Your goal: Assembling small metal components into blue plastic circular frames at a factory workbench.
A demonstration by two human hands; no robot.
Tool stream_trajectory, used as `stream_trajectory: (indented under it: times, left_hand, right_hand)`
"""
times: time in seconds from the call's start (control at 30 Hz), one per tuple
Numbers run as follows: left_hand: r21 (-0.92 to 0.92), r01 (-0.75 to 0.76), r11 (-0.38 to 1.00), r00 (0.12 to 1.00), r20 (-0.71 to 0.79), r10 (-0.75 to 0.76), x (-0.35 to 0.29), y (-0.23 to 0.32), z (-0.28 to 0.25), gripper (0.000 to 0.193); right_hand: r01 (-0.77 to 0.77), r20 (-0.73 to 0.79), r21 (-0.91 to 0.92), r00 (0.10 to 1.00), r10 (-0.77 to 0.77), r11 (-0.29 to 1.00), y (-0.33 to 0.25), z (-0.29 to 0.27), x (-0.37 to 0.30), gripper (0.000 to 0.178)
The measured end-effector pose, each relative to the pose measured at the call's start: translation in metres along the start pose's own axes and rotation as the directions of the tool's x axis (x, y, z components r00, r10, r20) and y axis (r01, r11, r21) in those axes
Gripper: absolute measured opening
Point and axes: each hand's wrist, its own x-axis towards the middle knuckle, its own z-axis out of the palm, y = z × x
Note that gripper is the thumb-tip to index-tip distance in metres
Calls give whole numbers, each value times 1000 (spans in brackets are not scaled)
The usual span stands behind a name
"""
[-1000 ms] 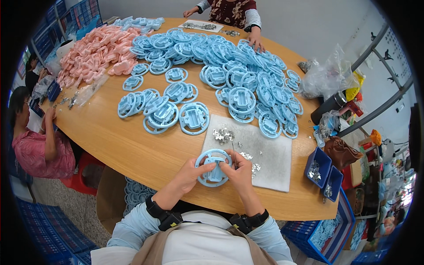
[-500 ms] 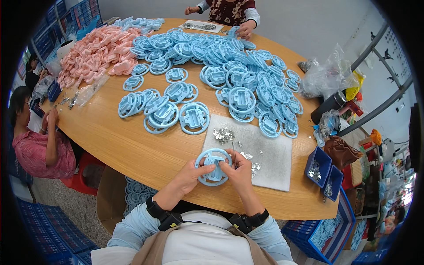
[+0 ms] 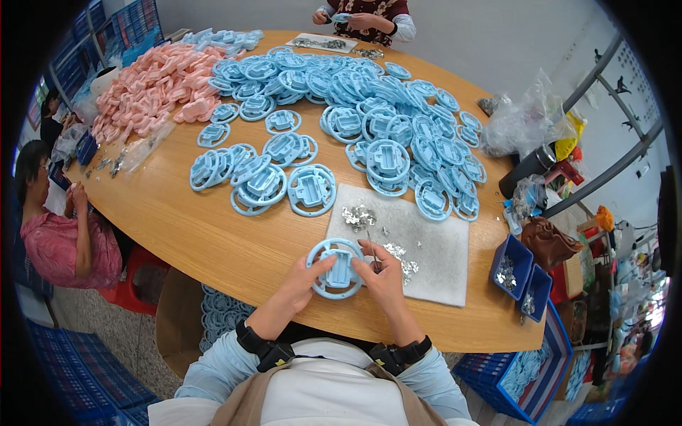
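Observation:
A light-blue plastic toy steering wheel (image 3: 341, 272) with a rectangular recess in its middle is held just above the table's near edge. My left hand (image 3: 299, 281) grips its left rim, thumb on the face. At the right rim, my right hand (image 3: 382, 278) steadies it with the thumb, while its fingers hold slim metal tweezers (image 3: 371, 245), tips pointing away from me. Under and beyond that hand lies a whitish mat (image 3: 442, 259). Small shiny metal clips (image 3: 359, 217) are heaped on the mat, with more scattered near my right fingers.
Many blue wheels (image 3: 389, 160) cover the table's middle and far side, beside a heap of pink parts (image 3: 160, 89). Two blue bins (image 3: 513, 268) with metal bits stand at the right edge, near a dark bottle (image 3: 528, 170). Other people sit across and to the left.
The wheel has shifted slightly left and turned more face-up, and my right thumb has moved from its middle to its rim. The person opposite has drawn a blue wheel back from the pile.

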Motion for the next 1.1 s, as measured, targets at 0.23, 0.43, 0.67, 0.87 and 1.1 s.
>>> stream_trajectory:
  times: [0.23,0.43,0.67,0.87,1.1]
  left_hand:
    - [-56,-106,993,990,-94,101,-4,2,1,30]
    - [161,-26,987,994,109,8,-10,15,-16,33]
    - [292,-82,953,992,117,50,-2,13,-19,27]
    - [14,-106,994,993,-45,106,1,-1,-4,22]
    - [540,-45,841,999,0,54,-18,5,-10,23]
  right_hand:
    - [-280,206,302,952,224,911,3,-1,-3,30]
    - [-197,209,180,965,158,964,-1,-5,5,25]
    - [70,72,-305,996,-50,950,-4,-21,15,21]
    - [32,-245,-669,934,-260,743,11,-96,26,14]
    - [-17,-273,-681,933,-233,732,27,-101,25,12]
